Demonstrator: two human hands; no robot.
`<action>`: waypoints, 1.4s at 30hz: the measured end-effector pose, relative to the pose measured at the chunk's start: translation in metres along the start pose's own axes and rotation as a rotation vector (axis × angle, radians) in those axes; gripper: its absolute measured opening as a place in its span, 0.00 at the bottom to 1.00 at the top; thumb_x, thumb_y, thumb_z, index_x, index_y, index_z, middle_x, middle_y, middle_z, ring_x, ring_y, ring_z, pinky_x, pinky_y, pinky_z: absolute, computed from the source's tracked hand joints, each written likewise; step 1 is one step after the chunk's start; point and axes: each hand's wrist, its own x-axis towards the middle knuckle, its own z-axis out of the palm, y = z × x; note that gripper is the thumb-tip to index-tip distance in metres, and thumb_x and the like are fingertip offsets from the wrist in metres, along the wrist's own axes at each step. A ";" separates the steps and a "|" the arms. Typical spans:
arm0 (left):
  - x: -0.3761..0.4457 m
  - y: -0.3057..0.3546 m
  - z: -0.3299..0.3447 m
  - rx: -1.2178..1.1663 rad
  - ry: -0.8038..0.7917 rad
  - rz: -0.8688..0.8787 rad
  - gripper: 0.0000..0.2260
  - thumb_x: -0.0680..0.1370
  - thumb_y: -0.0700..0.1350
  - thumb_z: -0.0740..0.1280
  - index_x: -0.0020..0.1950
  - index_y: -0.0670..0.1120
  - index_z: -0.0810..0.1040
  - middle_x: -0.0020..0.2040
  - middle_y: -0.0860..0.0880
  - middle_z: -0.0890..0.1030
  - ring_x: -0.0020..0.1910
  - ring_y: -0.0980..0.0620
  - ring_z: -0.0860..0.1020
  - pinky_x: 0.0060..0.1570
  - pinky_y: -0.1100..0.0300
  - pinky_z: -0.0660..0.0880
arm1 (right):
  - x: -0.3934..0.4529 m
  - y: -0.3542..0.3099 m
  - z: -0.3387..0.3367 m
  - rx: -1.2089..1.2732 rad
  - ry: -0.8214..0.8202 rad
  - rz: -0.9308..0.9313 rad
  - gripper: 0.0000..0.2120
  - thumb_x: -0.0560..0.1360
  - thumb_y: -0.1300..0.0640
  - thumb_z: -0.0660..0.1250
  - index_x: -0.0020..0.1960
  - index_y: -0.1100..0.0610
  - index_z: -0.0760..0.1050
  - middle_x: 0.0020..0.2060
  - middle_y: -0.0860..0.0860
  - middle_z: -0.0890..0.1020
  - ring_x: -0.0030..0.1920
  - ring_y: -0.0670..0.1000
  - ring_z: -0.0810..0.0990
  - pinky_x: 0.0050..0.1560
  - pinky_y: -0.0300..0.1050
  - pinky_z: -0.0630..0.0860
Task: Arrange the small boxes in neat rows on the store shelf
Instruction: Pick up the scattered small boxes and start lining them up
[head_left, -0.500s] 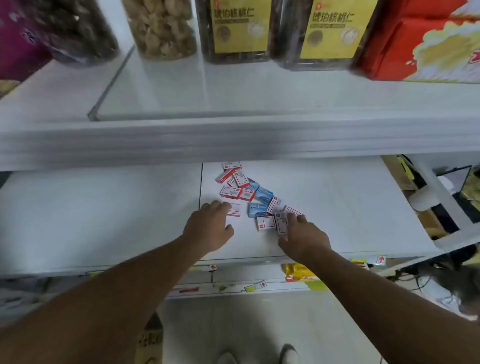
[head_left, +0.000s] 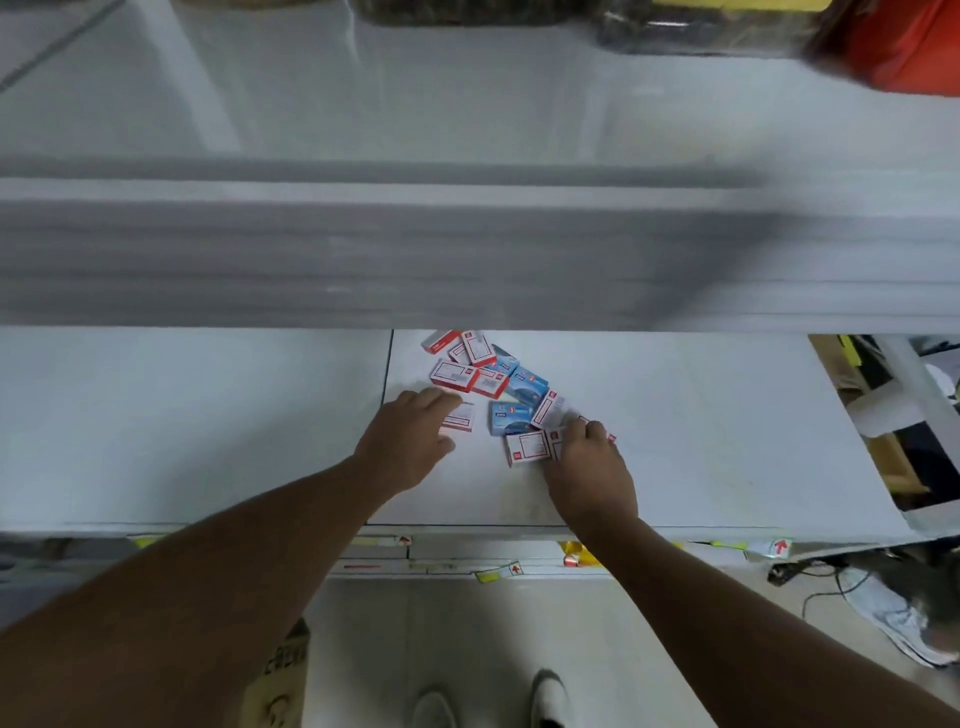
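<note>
From the head camera, looking down over both forearms, the person is reaching onto a white store shelf (head_left: 675, 441) where a loose heap of small boxes (head_left: 493, 384) lies near the middle seam of the boards.

The left hand (head_left: 410, 441) lies palm down, its fingers (head_left: 436, 397) held close together and stretched forward. Just under and past those fingertips sits a red-and-white box (head_left: 460, 418), touching them on its near left edge; whether the fingers are pressing it or only resting there, I cannot tell. Beyond the fingertips, farther back on the shelf, lie more red-and-white boxes, tilted every which way and overlapping.

The right hand (head_left: 589, 467) is also palm down, its fingers (head_left: 582, 431) curled over a couple of boxes so that only edges peek out. A red corner shows just to the right of the knuckles. Whether it is pinching a box or merely covering it is hidden by the back of the hand. Touching the left side of those fingers lies a white box with a red frame (head_left: 527, 448), flat and slightly skewed. Just beyond it, between the two hands, sits a blue box (head_left: 511, 418), with another blue box (head_left: 530, 385) behind, angled.

An upper shelf (head_left: 467, 249) crosses the view above, blurred. Below the shelf edge, two pale shoes (head_left: 550, 699) stand on the floor.
</note>
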 end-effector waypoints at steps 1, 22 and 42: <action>0.000 0.000 0.001 -0.008 0.011 -0.012 0.29 0.80 0.53 0.75 0.80 0.50 0.73 0.74 0.48 0.78 0.68 0.45 0.78 0.61 0.53 0.81 | -0.001 0.001 0.001 0.027 0.005 0.000 0.21 0.82 0.52 0.63 0.73 0.54 0.66 0.64 0.55 0.77 0.61 0.58 0.79 0.55 0.55 0.83; -0.165 0.004 -0.086 -0.234 0.099 -0.499 0.23 0.75 0.48 0.76 0.70 0.53 0.81 0.60 0.50 0.77 0.58 0.46 0.80 0.56 0.48 0.81 | -0.044 -0.081 -0.073 -0.199 -0.263 -0.596 0.22 0.75 0.56 0.71 0.69 0.46 0.75 0.60 0.48 0.76 0.57 0.52 0.80 0.55 0.50 0.82; -0.307 -0.051 -0.119 -0.210 0.237 -0.701 0.18 0.76 0.48 0.76 0.65 0.59 0.81 0.56 0.56 0.76 0.54 0.53 0.80 0.54 0.55 0.80 | -0.122 -0.201 -0.046 -0.186 -0.299 -0.910 0.22 0.77 0.53 0.73 0.70 0.51 0.76 0.61 0.50 0.78 0.61 0.52 0.80 0.61 0.46 0.78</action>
